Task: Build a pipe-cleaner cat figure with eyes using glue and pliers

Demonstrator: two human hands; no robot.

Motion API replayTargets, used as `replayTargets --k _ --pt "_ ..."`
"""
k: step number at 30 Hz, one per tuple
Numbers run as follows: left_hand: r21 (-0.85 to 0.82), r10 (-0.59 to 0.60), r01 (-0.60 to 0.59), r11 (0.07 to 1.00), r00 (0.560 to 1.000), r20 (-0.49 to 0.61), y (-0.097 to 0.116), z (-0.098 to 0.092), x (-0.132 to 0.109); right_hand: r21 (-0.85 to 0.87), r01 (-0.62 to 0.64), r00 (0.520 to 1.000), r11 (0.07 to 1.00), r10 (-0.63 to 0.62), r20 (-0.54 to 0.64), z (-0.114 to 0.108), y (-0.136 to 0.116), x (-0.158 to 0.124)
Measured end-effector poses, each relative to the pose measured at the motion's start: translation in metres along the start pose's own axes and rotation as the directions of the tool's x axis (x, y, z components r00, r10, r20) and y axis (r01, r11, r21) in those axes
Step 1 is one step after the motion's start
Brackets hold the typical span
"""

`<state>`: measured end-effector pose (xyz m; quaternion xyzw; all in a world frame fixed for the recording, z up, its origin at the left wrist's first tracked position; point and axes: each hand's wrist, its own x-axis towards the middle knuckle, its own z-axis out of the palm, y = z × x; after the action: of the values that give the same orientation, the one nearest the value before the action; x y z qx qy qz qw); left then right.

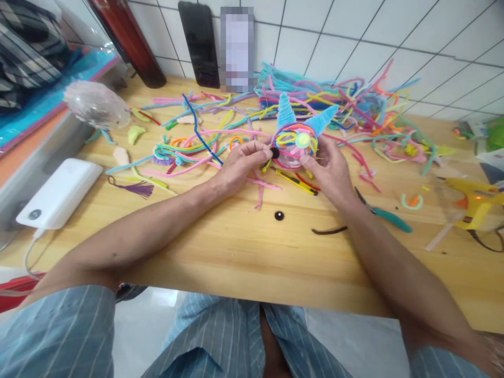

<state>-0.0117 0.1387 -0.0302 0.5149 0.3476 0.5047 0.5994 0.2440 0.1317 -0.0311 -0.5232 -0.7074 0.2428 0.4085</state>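
Observation:
My right hand grips a round pipe-cleaner craft with coloured rings, a green centre and two blue cone ears. My left hand pinches a small black bead eye against the craft's left side. A second black bead eye lies loose on the wooden table in front of my hands, beside a short dark pipe-cleaner piece.
A heap of coloured pipe cleaners covers the back of the table. Teal-handled pliers lie under my right forearm, a yellow glue gun at the right. A white power bank, a clear plastic ball and a purple tassel sit left.

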Motion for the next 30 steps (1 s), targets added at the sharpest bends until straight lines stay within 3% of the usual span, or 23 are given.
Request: replayTargets --k 4,12,20,24,27,30 --pt "-0.053 -0.030 0.030 0.998 1.000 0.002 0.000 0.000 0.001 0.068 -0.024 1.000 0.997 0.024 0.003 0.000 -0.002 0.000" --pt "-0.010 0.005 -0.005 1.000 1.000 0.030 -0.004 -0.003 0.001 0.096 -0.061 0.998 0.994 0.060 0.007 0.007 -0.010 -0.010" --pt "-0.029 0.007 -0.005 1.000 0.999 0.051 -0.005 -0.004 0.008 0.017 -0.056 0.998 0.998 0.057 -0.036 0.009 -0.006 -0.003" --pt "-0.034 0.007 -0.005 0.999 0.998 0.059 -0.005 -0.005 0.010 -0.199 -0.064 0.992 0.978 0.041 -0.120 -0.003 -0.007 -0.016" --pt "-0.030 0.011 -0.008 1.000 0.995 0.096 -0.007 -0.006 0.011 -0.383 -0.020 1.000 0.924 0.020 -0.005 -0.013 -0.010 -0.025" --pt "-0.011 0.026 -0.025 1.000 0.995 0.100 -0.008 -0.007 0.011 -0.457 0.097 0.988 0.884 -0.030 0.152 -0.014 -0.013 -0.027"
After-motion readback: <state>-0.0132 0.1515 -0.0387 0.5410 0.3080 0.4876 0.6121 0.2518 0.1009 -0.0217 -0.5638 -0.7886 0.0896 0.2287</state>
